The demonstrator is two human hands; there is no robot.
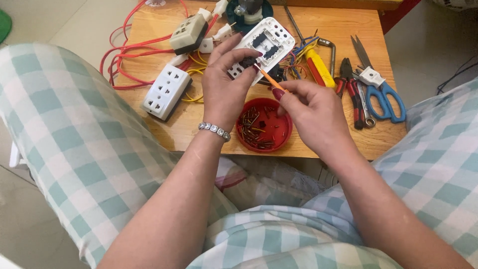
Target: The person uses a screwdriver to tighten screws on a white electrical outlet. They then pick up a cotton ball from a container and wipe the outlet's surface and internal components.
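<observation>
My left hand (224,84) holds a white switch plate (266,45) with black inserts, tilted up over the wooden table (199,130). My right hand (311,112) grips a thin orange-handled screwdriver (271,79) whose tip meets a black insert on the plate near my left fingertips. Directly below both hands sits a red round lid (264,125) holding several small screws.
A white multi-socket block (166,91) and a second socket block (189,33) lie at left among red cables (124,55) and yellow wires. Right of the hands lie a yellow-handled tool (321,69), red-handled pliers (351,89) and blue-handled scissors (383,97). My checked-fabric knees flank the table.
</observation>
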